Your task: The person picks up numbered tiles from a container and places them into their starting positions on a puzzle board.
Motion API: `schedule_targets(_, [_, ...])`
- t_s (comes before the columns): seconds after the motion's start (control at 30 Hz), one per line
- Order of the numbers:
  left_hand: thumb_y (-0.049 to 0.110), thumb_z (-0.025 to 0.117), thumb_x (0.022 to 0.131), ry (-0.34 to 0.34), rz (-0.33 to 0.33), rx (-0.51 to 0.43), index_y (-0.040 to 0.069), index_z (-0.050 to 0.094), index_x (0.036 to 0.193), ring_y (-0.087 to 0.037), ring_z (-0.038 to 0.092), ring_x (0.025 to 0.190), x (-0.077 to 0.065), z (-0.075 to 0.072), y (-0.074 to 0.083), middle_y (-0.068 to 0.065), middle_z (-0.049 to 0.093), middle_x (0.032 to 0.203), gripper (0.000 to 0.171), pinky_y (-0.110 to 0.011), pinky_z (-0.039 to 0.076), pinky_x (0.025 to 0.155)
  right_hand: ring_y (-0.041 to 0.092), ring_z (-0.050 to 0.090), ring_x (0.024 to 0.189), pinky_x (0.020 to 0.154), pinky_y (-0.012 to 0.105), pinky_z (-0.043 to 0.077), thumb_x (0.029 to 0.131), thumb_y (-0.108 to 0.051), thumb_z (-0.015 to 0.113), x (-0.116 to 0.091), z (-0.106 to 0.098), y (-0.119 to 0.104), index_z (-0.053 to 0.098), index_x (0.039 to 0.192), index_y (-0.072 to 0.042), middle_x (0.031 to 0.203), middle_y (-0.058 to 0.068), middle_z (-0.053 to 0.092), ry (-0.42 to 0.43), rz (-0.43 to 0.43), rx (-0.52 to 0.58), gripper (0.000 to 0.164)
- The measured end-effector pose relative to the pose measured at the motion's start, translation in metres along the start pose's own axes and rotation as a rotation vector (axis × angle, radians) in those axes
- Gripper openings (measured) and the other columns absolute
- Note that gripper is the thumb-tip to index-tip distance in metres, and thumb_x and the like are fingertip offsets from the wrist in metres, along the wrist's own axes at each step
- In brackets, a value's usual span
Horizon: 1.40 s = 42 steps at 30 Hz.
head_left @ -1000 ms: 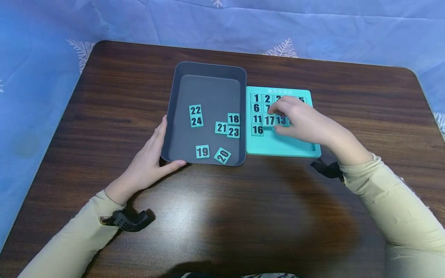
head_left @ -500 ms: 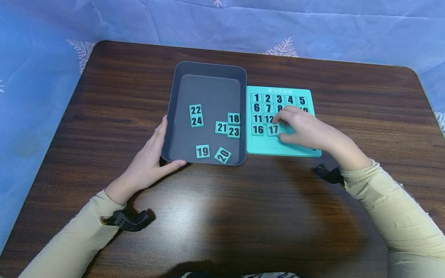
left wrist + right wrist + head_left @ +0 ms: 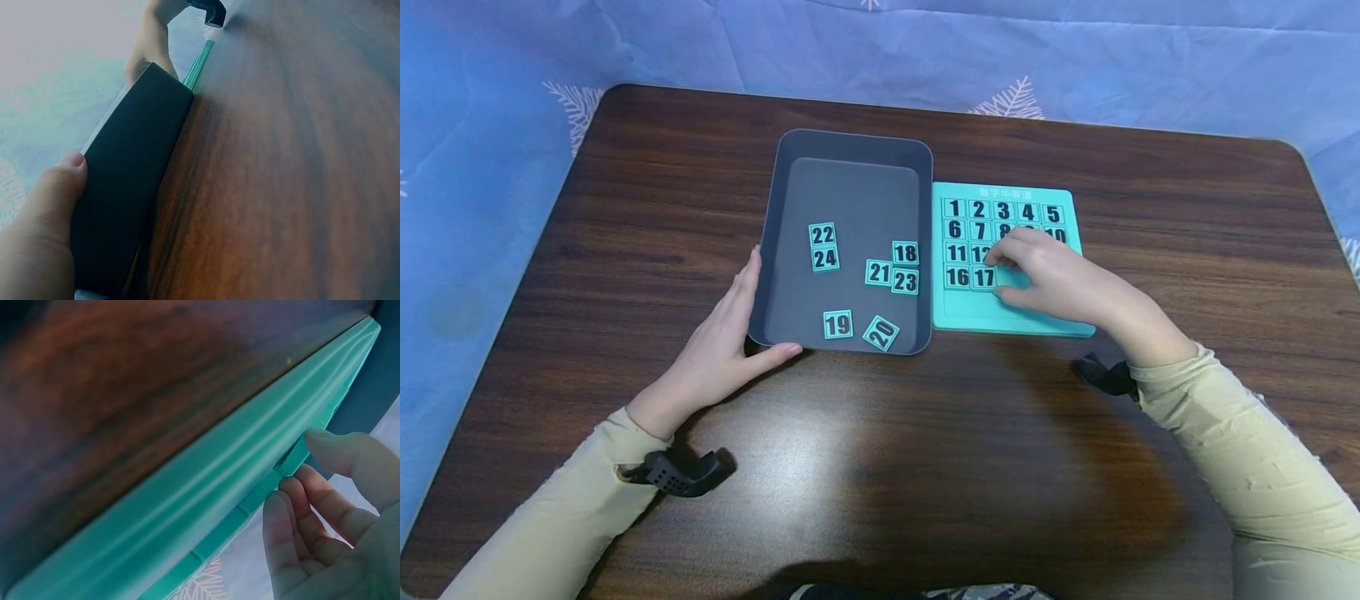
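My right hand is over the turquoise number board, fingers bent, thumb apart from the index finger. Its thumb and fingertips are at the right side of the number tile 17, which lies flat beside tile 16. In the right wrist view the thumb and fingertips close around a tile edge. The hand covers part of the rows above. My left hand rests against the near left corner of the grey tray, fingers straight along its side, thumb on its front wall.
Loose number tiles lie in the tray: 22, 24, 18, 21, 23, 19 and a tilted 20. The board abuts the tray's right side on the wooden table.
My right hand has brought tile 17 from over the third row down to the fourth, where it has straightened beside 16. The left hand and tray have stayed put.
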<state>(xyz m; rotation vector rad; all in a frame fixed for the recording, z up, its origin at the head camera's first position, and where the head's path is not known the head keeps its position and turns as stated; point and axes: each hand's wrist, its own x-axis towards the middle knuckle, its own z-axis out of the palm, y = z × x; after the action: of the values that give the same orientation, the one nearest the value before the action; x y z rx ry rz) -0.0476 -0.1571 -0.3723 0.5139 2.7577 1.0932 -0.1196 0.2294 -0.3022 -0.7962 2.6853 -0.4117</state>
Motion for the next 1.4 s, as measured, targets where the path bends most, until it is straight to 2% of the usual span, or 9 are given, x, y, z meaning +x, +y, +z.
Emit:
schedule_targets(0.17, [0.051, 0.064, 0.078, 0.003, 0.005, 0.004, 0.028, -0.013, 0.144, -0.022, 0.004, 0.138, 0.0, 0.0, 0.0, 0.003, -0.007, 0.152, 0.104, -0.055, 0.02, 0.103, 0.024, 0.05, 0.096, 0.082, 0.04, 0.044, 0.079, -0.009, 0.067, 0.001, 0.001, 0.0, 0.06, 0.108, 0.0, 0.104, 0.01, 0.057, 0.021, -0.029, -0.014, 0.032])
schedule_targets(0.43, [0.051, 0.064, 0.078, 0.005, 0.008, 0.005, 0.027, -0.013, 0.144, -0.022, 0.004, 0.139, 0.001, 0.0, 0.0, 0.003, -0.006, 0.152, 0.104, -0.055, 0.02, 0.104, 0.024, 0.052, 0.097, 0.081, 0.041, 0.045, 0.078, -0.007, 0.068, 0.001, 0.003, 0.0, 0.061, 0.107, -0.002, 0.103, 0.01, 0.058, 0.025, -0.059, -0.031, 0.03])
schedule_targets(0.77, [0.05, 0.064, 0.078, 0.01, 0.013, 0.001, 0.027, -0.013, 0.144, -0.021, 0.005, 0.139, 0.001, 0.0, 0.0, 0.002, -0.006, 0.152, 0.104, -0.055, 0.021, 0.103, 0.024, 0.054, 0.096, 0.079, 0.04, 0.046, 0.078, -0.004, 0.069, 0.001, 0.004, -0.001, 0.063, 0.107, -0.002, 0.102, 0.009, 0.059, 0.055, -0.188, -0.044, 0.03])
schedule_targets(0.9, [0.051, 0.064, 0.078, 0.004, 0.007, 0.005, 0.027, -0.013, 0.144, -0.022, 0.005, 0.138, 0.001, 0.0, 0.0, 0.003, -0.006, 0.152, 0.104, -0.055, 0.021, 0.103, 0.022, 0.054, 0.095, 0.08, 0.039, 0.046, 0.077, -0.008, 0.071, 0.003, 0.003, -0.006, 0.063, 0.106, -0.001, 0.101, 0.009, 0.06, 0.079, -0.222, -0.058, 0.031])
schedule_targets(1.07, [0.052, 0.064, 0.077, 0.006, 0.008, 0.008, 0.027, -0.013, 0.144, -0.023, 0.006, 0.138, 0.0, 0.0, 0.0, 0.003, -0.006, 0.152, 0.104, -0.056, 0.022, 0.103, 0.022, 0.054, 0.094, 0.079, 0.039, 0.046, 0.078, -0.012, 0.071, 0.011, -0.005, -0.019, 0.063, 0.106, -0.002, 0.1, 0.009, 0.06, 0.158, -0.259, -0.068, 0.03])
schedule_targets(1.2, [0.052, 0.064, 0.077, 0.008, 0.006, 0.008, 0.028, -0.013, 0.144, -0.023, 0.005, 0.138, 0.001, 0.0, 0.0, 0.003, -0.006, 0.152, 0.104, -0.056, 0.022, 0.103, 0.024, 0.052, 0.097, 0.083, 0.04, 0.044, 0.079, -0.012, 0.07, 0.022, -0.011, -0.032, 0.062, 0.107, -0.002, 0.102, 0.01, 0.059, 0.214, -0.276, -0.079, 0.031])
schedule_targets(1.4, [0.051, 0.064, 0.078, 0.005, 0.01, 0.008, 0.027, -0.013, 0.144, -0.021, 0.004, 0.139, 0.001, 0.0, 0.0, 0.004, -0.007, 0.152, 0.104, -0.055, 0.02, 0.104, 0.024, 0.051, 0.1, 0.084, 0.039, 0.043, 0.083, -0.016, 0.067, 0.041, -0.013, -0.046, 0.061, 0.111, -0.002, 0.106, 0.01, 0.058, 0.205, -0.292, -0.084, 0.032])
